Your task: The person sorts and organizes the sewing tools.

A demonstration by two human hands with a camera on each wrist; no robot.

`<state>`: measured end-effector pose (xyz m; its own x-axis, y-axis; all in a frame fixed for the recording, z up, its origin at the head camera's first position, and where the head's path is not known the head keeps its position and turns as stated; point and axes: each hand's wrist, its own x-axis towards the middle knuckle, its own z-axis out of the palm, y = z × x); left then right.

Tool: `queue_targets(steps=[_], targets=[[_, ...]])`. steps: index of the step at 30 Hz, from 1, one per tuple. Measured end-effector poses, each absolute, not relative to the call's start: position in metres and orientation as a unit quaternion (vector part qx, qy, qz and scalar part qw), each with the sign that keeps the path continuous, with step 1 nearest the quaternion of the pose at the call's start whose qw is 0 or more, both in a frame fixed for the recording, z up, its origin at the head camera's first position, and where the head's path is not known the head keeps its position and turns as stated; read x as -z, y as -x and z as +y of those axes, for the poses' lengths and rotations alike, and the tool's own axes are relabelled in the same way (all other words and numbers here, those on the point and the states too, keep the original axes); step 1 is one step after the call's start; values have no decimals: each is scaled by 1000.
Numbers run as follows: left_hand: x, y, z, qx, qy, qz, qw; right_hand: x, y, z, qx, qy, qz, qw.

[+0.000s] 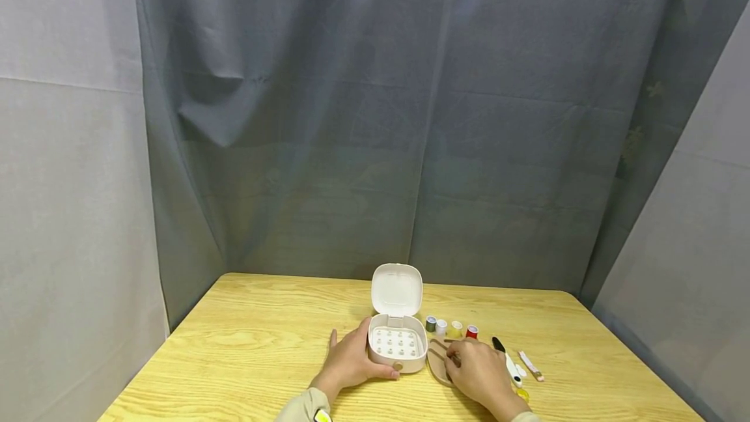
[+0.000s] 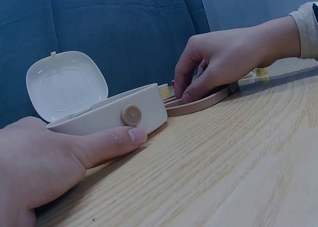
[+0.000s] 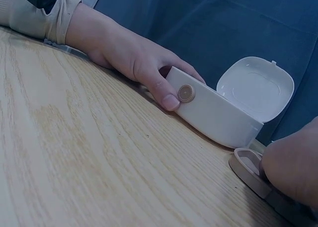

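A small white box [image 1: 411, 365] with a round tan button on its front stands with its lid [image 1: 396, 288] raised. Inside lies a white insert [image 1: 395, 342] with rows of small pale dots. My left hand [image 1: 351, 360] grips the box's left side, thumb across the front wall near the button. To the box's right rests a tan, rounded, shallow tray [image 1: 435, 370] with slots. Over it is my right hand [image 1: 482, 373], fingers bent down into the tray, thumb close to the forefinger. Whatever lies between those fingertips is hidden in all views.
Behind the tray stand a dark spool [image 1: 430, 324], a white spool [image 1: 441, 327], a yellow spool [image 1: 455, 329] and a red spool [image 1: 471, 331]. Right of my right hand lie a black-and-white slim tool [image 1: 512, 370], a white strip [image 1: 529, 363] and a yellow round piece [image 1: 523, 395].
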<state>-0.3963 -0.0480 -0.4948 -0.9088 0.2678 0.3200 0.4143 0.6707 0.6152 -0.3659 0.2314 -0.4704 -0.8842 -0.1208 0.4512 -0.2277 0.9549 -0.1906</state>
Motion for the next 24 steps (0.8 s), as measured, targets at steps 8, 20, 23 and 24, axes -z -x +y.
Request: queue_targets(steps=[8,20,23,24], targets=[[495,397,-48,359,186,-909,101,468,367,233,-119,-105,-961,226],[491,393,-47,361,189,-906,113,466,368,237,-158,-99,-944,271],[490,392,-47,363,189,-905,114,465,369,239,-166,-103,-941,275],[490,392,-47,363,188,-905,113,464,369,240,-169,-103,-940,277]])
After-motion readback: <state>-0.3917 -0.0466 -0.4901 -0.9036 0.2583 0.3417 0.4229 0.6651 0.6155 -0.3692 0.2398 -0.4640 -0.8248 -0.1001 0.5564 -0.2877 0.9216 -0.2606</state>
